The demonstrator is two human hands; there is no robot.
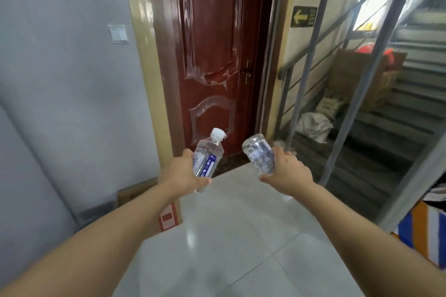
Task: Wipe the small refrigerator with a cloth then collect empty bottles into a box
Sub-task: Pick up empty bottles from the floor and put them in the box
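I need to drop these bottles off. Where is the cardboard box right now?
In the head view the cardboard box sits on the floor at lower left, against the grey wall beside the red door, below the left hand and partly hidden behind that forearm.

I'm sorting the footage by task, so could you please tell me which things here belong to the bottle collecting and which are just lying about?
Belongs to the job:
capped bottle, in the left hand
second bottle, in the right hand
cardboard box by the wall

Lying about:
red door
white sack on the stairs
striped cloth
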